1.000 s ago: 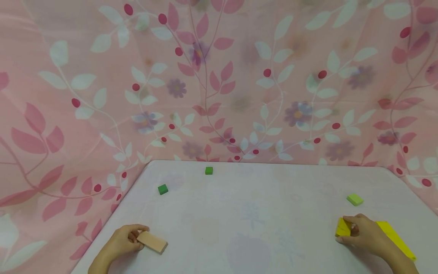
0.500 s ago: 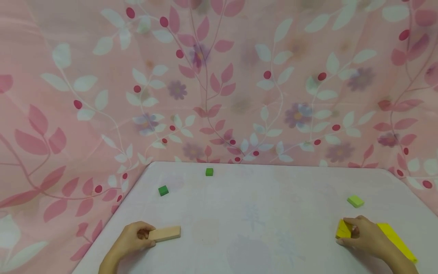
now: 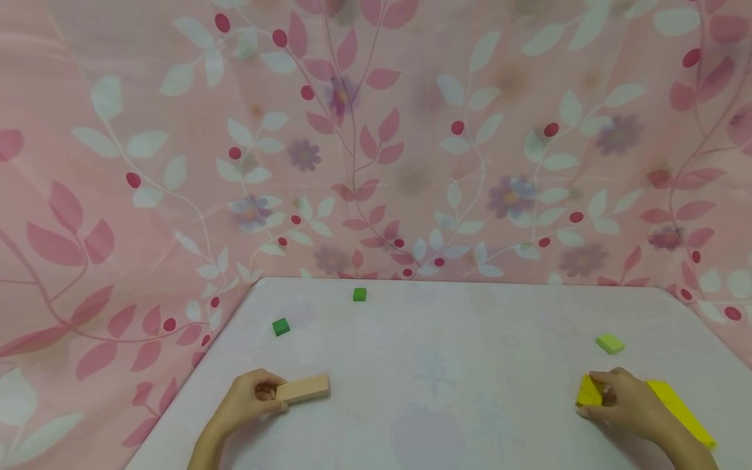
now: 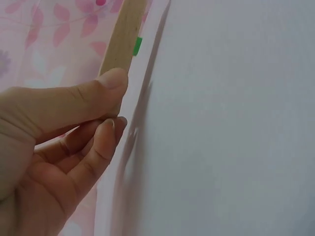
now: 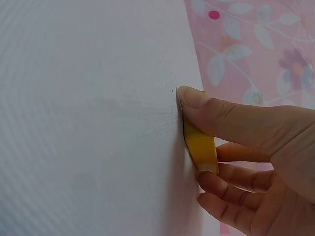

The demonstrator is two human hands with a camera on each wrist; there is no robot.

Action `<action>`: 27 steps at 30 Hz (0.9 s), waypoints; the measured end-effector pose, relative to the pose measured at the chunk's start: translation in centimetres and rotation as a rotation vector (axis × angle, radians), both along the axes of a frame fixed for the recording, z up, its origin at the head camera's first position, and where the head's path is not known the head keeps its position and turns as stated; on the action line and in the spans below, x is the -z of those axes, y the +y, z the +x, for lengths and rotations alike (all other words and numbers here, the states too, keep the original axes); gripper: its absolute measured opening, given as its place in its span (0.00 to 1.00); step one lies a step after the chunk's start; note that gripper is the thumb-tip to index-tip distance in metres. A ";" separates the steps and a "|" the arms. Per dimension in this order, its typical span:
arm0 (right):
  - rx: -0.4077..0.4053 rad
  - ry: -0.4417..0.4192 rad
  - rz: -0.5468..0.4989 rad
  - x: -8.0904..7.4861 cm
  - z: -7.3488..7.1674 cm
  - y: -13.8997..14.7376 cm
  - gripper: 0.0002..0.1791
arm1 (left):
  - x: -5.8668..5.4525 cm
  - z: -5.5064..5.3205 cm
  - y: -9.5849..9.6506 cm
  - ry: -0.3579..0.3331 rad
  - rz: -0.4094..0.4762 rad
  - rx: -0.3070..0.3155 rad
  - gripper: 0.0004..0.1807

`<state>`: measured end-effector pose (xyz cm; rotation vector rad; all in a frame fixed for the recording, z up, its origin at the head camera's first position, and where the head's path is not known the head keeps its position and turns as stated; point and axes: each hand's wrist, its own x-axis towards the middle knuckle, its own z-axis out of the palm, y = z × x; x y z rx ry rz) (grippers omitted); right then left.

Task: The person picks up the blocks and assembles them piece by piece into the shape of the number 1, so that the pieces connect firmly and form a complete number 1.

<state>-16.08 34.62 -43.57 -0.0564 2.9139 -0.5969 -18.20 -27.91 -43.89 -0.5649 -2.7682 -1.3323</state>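
A plain wooden block point(image 3: 305, 389), long and flat, is pinched at its left end by my left hand point(image 3: 249, 398), its free end pointing right. The left wrist view shows thumb and fingertips on the wooden block point(image 4: 121, 44), which is raised over the white table with a shadow below. On the right, my right hand point(image 3: 625, 399) grips a short yellow block point(image 3: 589, 391) between thumb and fingers. In the right wrist view the yellow block point(image 5: 201, 150) sits right at the table surface. A long yellow block point(image 3: 678, 412) lies just beyond the right wrist, partly behind the forearm.
Two small green cubes lie at the back left, a darker cube point(image 3: 281, 327) and a brighter cube point(image 3: 360, 295). A light green block point(image 3: 610, 344) lies behind the right hand. The white-covered table point(image 3: 435, 326) ends at a pink floral curtain point(image 3: 405, 143).
My left hand has moved right and slightly away with the wooden block, which has turned from slanting down to pointing right. The right hand stays on the short yellow block.
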 end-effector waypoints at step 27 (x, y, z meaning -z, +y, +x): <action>0.013 -0.008 0.009 0.0 0.0 -0.2 0.47 | 0.1 -1.6 3.1 -0.016 -0.001 0.031 0.18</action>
